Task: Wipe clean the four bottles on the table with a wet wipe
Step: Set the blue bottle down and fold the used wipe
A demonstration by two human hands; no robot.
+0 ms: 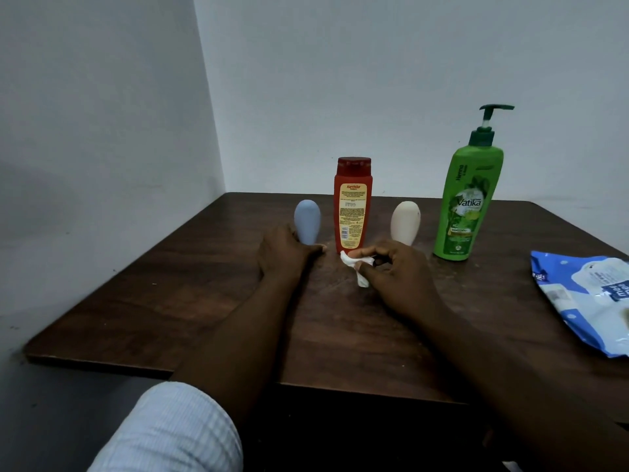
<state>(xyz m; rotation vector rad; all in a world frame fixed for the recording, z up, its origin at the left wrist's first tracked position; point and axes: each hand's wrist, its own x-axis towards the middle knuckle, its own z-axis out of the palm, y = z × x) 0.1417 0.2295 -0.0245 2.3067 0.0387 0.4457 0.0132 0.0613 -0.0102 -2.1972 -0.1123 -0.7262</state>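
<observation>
Four bottles stand in a row toward the far edge of the dark wooden table (136,301): the blue bottle (307,219) on the left, the red bottle (353,206) next to it, the cream bottle (405,222) after that, and the tall green pump bottle (468,199) out on the right, all upright. The left hand (284,250) is down at the foot of the blue bottle; its thumb lies across the front of the narrow base and the fingers curl round behind, so it has that bottle held at the bottom. The right hand (398,267) sits just in front of the red and cream bottles; thumb and fingers are pinched on the crumpled white wet wipe (357,267), which sticks out to the left of the knuckles and hangs close to the tabletop, just below the red bottle's base; whether it touches that bottle cannot be told. Off on the right edge lies the blue and white wipes pack (585,294), flat on the table, well apart from both hands; a pale ribbed sleeve (170,427) shows at the bottom left; grey walls (340,80) close the corner behind.
</observation>
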